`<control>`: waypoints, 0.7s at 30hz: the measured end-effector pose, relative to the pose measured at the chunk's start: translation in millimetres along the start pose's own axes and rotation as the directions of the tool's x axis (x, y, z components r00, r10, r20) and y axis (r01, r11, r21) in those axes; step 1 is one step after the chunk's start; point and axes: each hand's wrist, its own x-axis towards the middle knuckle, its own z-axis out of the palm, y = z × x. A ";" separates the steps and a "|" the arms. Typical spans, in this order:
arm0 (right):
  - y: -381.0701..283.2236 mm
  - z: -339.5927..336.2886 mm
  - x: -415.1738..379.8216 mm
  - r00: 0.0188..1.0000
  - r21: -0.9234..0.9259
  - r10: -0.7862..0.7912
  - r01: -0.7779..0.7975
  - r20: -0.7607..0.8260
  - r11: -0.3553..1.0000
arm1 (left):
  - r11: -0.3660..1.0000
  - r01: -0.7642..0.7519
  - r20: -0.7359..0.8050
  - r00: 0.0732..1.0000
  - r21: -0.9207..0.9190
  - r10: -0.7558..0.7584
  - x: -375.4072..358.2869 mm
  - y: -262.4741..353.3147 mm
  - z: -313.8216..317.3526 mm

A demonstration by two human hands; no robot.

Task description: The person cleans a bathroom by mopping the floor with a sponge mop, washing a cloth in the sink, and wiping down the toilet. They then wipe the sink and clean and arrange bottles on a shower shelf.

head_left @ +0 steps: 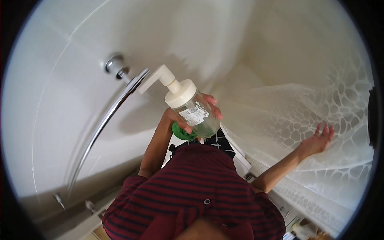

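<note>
My left hand (176, 116) is wrapped round a clear pump bottle (206, 126) with a white pump head and a worn white label. A little greenish liquid shows near its base. The bottle tilts, its nozzle pointing toward the wall. Tucked at the same hand, beside the bottle, is a green scrubber (183, 132). Out to the right, my right hand (319, 141) has its fingers stretched out against a translucent shower curtain (276, 108) with a white web pattern.
A curved chrome grab bar (105, 120) runs along the white wall (72, 92) at left, close to the pump nozzle. The pale tub (208, 36) lies ahead. Several small items, partly blurred, stand at the lower right beyond the curtain.
</note>
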 end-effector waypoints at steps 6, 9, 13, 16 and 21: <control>-31.6 -28.0 12.6 0.924 -0.229 -0.172 0.095 -0.341 0.969 | 0.996 0.035 0.079 0.996 0.080 -0.041 35.2 16.7 -55.7; -59.4 -89.2 13.0 0.886 -0.162 -0.203 0.147 -0.418 0.976 | 0.998 0.046 -0.064 0.997 0.035 -0.044 -10.4 -4.5 4.8; -78.5 -133.7 31.7 0.694 -0.194 -0.349 0.294 -0.630 0.936 | 0.989 0.073 -0.026 0.997 0.126 -0.070 -12.7 -1.2 0.7; -125.1 -114.7 32.6 0.350 -0.355 -0.537 0.466 -0.767 0.810 | 0.975 0.050 -0.086 0.996 0.215 -0.032 -18.4 -4.2 5.0; -121.4 10.1 19.7 0.078 -0.249 -0.969 0.968 0.235 0.018 | 0.983 0.130 -0.362 0.929 0.133 -0.073 -11.3 -5.6 10.1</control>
